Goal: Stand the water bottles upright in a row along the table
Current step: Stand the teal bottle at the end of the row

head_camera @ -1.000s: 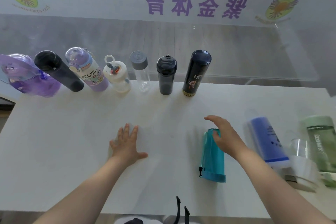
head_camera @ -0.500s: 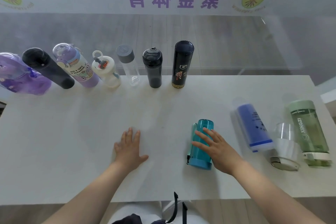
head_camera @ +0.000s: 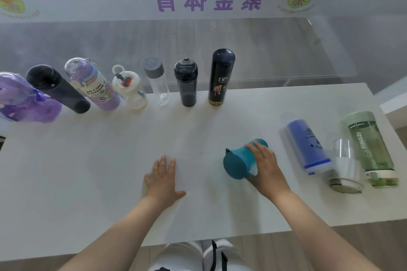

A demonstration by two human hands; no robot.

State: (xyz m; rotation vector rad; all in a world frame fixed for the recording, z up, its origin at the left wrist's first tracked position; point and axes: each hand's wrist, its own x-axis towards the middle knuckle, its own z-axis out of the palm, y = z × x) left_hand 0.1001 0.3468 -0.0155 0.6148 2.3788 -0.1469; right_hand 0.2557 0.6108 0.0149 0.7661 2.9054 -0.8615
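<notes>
Since half a second ago, our right hand (head_camera: 265, 166) is tipping the translucent teal plastic bottle (head_camera: 241, 159) off its side: it lay flat then, and now its round lid end is rising toward us while its base is still resting toward two o'clock on the white table (head_camera: 88, 171). We are curling the fingers over the teal barrel, thumb hidden beneath. Our left hand (head_camera: 164, 179) is lying flat and spread on the tabletop at nine o'clock of the bottle, holding nothing.

We are judging the grip the weak point: the fingers are sitting near the base end, so the heavier lid end could swing and the smooth barrel slip or roll toward six o'clock, where the near table edge is close. Swinging it up too fast could also topple it rightward into the blue frosted bottle (head_camera: 308, 142) lying at three o'clock, with the clear-and-white bottle (head_camera: 343, 165) and the pale green bottle (head_camera: 372, 149) lying beyond it.

At twelve o'clock, the standing row is ending with the tall black printed flask (head_camera: 220, 77) beside the dark smoky bottle (head_camera: 187, 83). We are seeing open tabletop to that flask's right along the far edge, and bare surface between, though the far edge drops just behind the row.
</notes>
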